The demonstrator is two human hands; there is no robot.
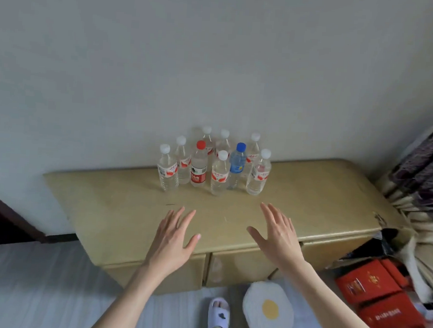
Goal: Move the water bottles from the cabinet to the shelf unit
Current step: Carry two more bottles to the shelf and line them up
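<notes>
Right, both hands hover spread and empty over the cabinet [310, 195] surface: left hand [171, 239], right hand [279, 237], fingers straight, holding nothing. Just beyond the fingertips stand the water bottles [214, 163], a tight upright cluster by the wall; a red-capped bottle [199, 166] ahead of the left hand, a blue-capped bottle [236, 165] ahead of the right. This looks like the opening reach. Next calls for closing round a front bottle's body without toppling its neighbours. No shelf unit in view.
</notes>
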